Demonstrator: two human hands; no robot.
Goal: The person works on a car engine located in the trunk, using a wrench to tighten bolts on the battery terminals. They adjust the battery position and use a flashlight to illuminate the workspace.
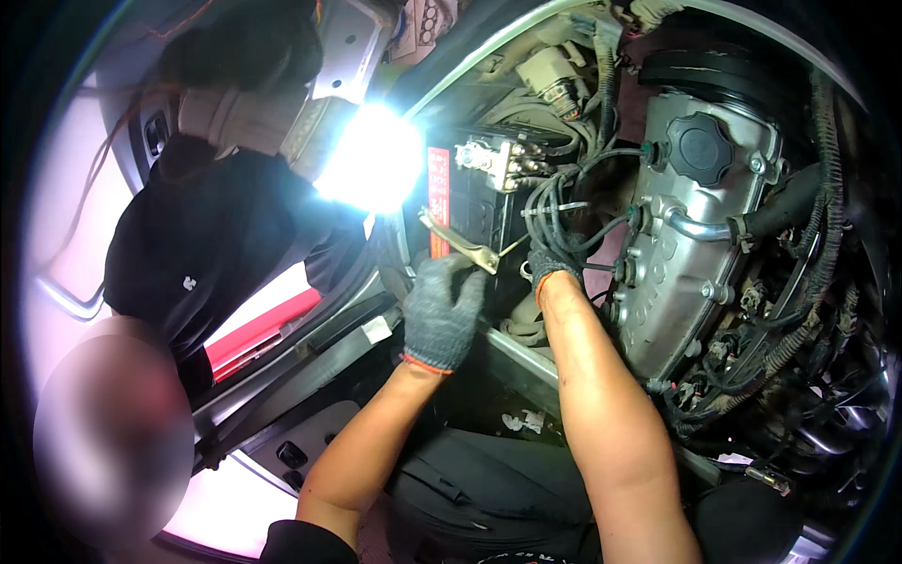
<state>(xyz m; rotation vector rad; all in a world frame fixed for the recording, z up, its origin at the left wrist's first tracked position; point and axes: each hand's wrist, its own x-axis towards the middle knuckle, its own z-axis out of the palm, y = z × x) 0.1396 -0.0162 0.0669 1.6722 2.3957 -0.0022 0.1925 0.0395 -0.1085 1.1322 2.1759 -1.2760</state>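
1. Nearest the camera, see two bare forearms (pixel 611 423), reaching toward the black battery (pixel 484 211).
2. At the battery's near edge, find the grey-gloved left hand (pixel 442 315), apparently pinching a curved metal bar (pixel 458 244) slantwise across the battery's top.
3. Right of the battery, note the right hand (pixel 554 263), apart from the left, beside bundled cables (pixel 554 230); mostly hidden behind its wrist, so cannot tell whether open or gripping.
4. Judged possible: dropping the bar down beside the battery, through a loose fingertip pinch.
5. Worse: sparking, by tipping the bar against the terminal clamp (pixel 507 164) at the battery's far end and other metal together.
6. Likewise possible: tugging cables loose in the tight space, or misjudging contact through glare from the lamp (pixel 376 155) left of the battery.
7. Around the battery, see a worn engine bay: silver engine cover (pixel 676 244) to the right, crumpled white scraps (pixel 523 420) nearer.
8. Left of the battery, notice a co-worker in dark clothing (pixel 216 244).
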